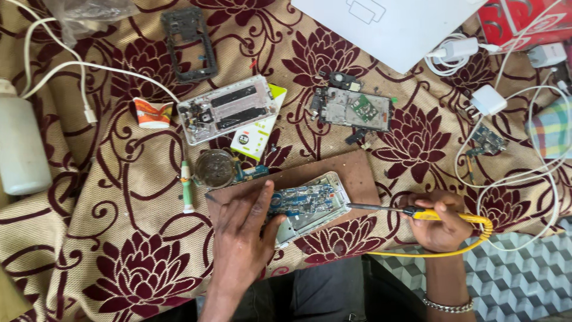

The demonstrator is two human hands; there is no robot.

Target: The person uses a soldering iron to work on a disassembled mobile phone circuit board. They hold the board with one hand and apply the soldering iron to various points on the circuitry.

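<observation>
Here the right hand (438,223) is clenched around the yellow plastic handle of a soldering iron (417,212), gripped like a pen so that its thin metal tip reaches leftward to the edge of the opened white-framed phone with its blue circuit board exposed (307,206). The yellow cord loops away behind the wrist, which keeps it off the work. The left hand (241,235) lies flat with fingers spread, pressing down on the near end of the phone, apparently to stop it sliding under the tip; it pins rather than grasps. The phone rests on a brown wooden board (357,170), probably to shield the maroon-flowered beige cloth (119,250) from heat. Just beyond the board sits a round tin of dark paste (213,169), close enough for dipping. Farther out lie a second silver phone chassis (226,108), a bare motherboard with a green chip (356,109), and a white plastic bottle (21,146) at the left edge.
</observation>
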